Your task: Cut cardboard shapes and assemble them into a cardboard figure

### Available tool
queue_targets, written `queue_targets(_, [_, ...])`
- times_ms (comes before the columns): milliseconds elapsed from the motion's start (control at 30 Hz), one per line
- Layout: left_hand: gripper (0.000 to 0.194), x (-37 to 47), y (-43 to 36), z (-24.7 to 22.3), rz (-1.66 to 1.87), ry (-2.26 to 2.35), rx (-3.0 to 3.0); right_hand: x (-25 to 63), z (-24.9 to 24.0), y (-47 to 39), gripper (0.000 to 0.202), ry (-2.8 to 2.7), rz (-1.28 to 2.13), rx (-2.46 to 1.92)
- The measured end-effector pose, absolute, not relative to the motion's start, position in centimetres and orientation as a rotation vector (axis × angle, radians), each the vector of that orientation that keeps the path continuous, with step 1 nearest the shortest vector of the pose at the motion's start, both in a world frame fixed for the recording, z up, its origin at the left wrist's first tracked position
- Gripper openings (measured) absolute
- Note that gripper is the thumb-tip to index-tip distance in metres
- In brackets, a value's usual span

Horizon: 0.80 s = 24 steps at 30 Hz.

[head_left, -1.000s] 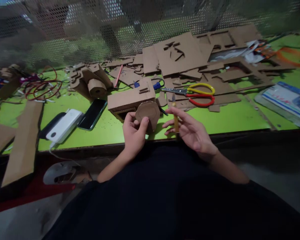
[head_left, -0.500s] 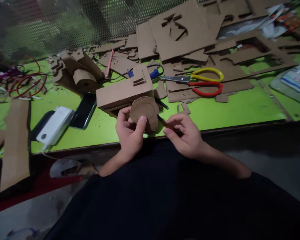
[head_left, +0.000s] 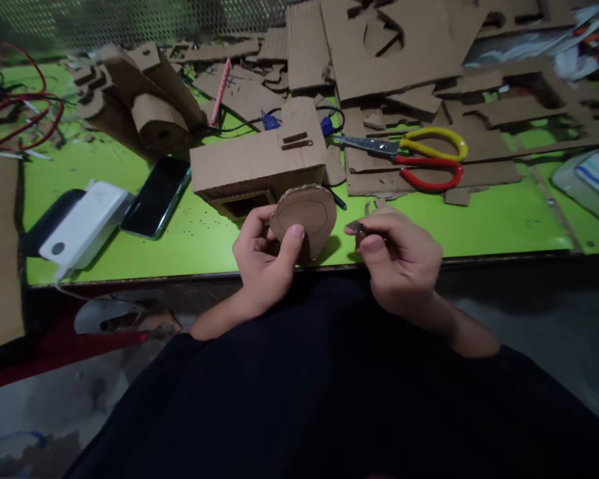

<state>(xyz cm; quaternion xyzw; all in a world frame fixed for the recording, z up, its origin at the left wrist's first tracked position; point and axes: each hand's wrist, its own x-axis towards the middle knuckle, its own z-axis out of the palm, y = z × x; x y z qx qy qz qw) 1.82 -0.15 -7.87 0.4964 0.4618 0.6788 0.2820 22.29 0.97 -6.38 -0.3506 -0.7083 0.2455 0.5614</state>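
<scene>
My left hand [head_left: 267,256] grips a round cardboard disc [head_left: 307,216] with a curved line drawn on its face, thumb in front and fingers behind. The disc is tilted up near the table's front edge. To its right, my right hand [head_left: 404,256] is closed around a small, dark, thin blade-like tool [head_left: 353,227]. Only the tip of that tool shows, apart from the disc; the fingers hide the rest. Just behind the disc stands a cardboard box [head_left: 254,159] with slots in its top and an opening in its front side.
Yellow-and-red-handled scissors [head_left: 404,153] lie on cardboard scraps [head_left: 484,173] to the right. A phone [head_left: 157,199] and a white power bank [head_left: 84,223] lie at left, before a cardboard assembly [head_left: 140,100]. A plastic bag [head_left: 592,186] is far right on the green table [head_left: 504,229].
My right hand has moved right, drawing the dark tool away from the disc. My left hand has turned the disc slightly and shifted a little right in view. The camera view has also shifted.
</scene>
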Motion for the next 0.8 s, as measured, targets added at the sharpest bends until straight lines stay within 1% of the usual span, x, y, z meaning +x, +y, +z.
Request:
queue_targets(67, [0.041,1.8,-0.2,-7.9,1.813,1.220,1.326,22.8,-5.7,1.6,0.008,-1.777,0.406,-0.811])
queue_targets(100, [0.042,1.8,-0.2,-8.0,1.807,1.212,1.327,23.2,-5.2,1.9,0.006,-1.856,0.309,-0.814])
queue_targets(133, [0.042,1.8,-0.2,-8.0,1.802,1.204,1.330,23.6,-4.8,2.2,0.008,-1.947,0.199,-0.824])
queue_targets(267, [0.043,1.8,-0.1,-8.1,1.799,1.181,1.337,24.7,-2.4,3.4,0.027,-2.220,-0.248,-0.842])
queue_targets(300, [0.044,1.8,-0.1,-8.1,1.803,1.183,1.332,24.7,-1.6,3.6,0.028,-2.246,-0.309,-0.836])
queue_targets(400, [0.044,1.8,-0.1,-8.1,1.816,1.196,1.326,24.4,0.8,4.1,0.020,-2.334,-0.391,-0.841])
queue_targets(533, [0.034,1.8,-0.2,-8.4,1.836,1.154,1.362,23.7,2.9,4.3,0.027,-2.406,-0.606,-0.747])
queue_targets(600, [0.033,1.8,-0.3,-8.6,1.839,1.123,1.370,23.7,3.3,4.3,0.030,-2.404,-0.727,-0.654])
queue_targets(700, [0.038,1.9,-0.4,-8.8,1.819,1.103,1.324,23.7,3.4,4.4,0.031,-2.417,-0.745,-0.656])
queue_targets(800, [0.045,1.9,-0.5,-8.8,1.789,1.139,1.282,23.4,3.7,4.4,0.032,-2.440,-0.497,-0.848])
